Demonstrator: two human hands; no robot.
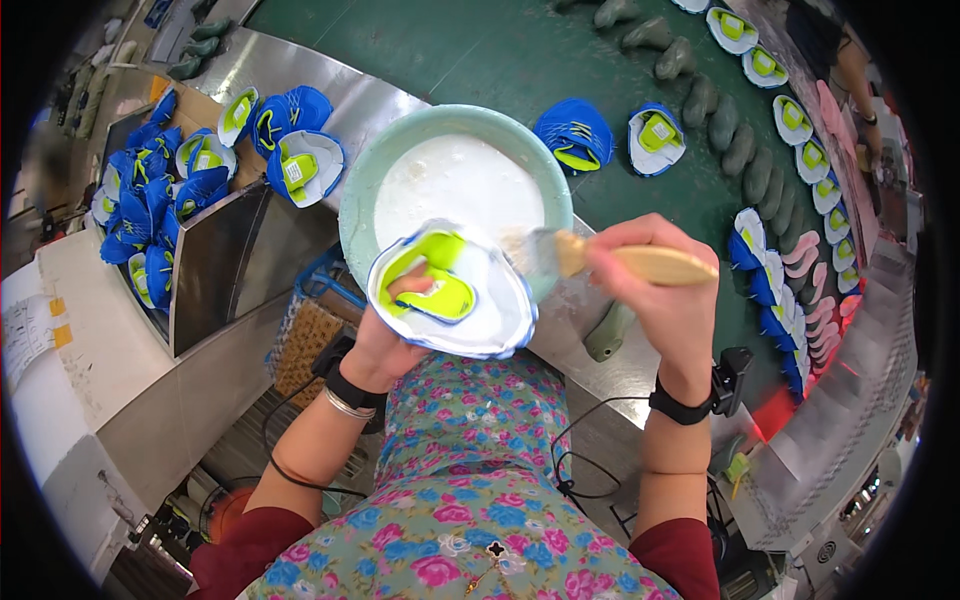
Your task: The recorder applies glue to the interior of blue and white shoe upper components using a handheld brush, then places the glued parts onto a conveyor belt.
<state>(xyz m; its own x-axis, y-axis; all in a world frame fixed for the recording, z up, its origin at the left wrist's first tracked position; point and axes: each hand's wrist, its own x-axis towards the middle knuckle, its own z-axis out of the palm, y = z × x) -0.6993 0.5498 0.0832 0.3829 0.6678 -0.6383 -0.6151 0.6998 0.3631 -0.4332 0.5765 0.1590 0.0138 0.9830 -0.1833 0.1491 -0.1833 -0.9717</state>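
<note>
1. Grips a white, blue-edged shoe upper (pixel 500 310) in the left hand (pixel 385 347), with the thumb inside its lime-green lining and the other fingers mostly hidden beneath.
2. Pinches the wooden handle of a brush (pixel 672 265) in the right hand (pixel 670 310), with fingers closed around it.
3. Points the blurred bristles leftward from the right grip, at the upper's right edge; cannot tell contact from a narrow gap.
4. Holds the upper tilted, pale inner face up, over the near rim of a pale green basin (pixel 357 175), with white liquid (pixel 460 185) just beyond the left grip.
5. Has loose uppers (pixel 312 165) and a metal-sided bin (pixel 235 255) heaped with more, left of the left grip.
6. Has two uppers (pixel 575 130) beyond the right grip, on the green tabletop (pixel 450 60), and a row of dark foot forms (pixel 738 150) farther right.
</note>
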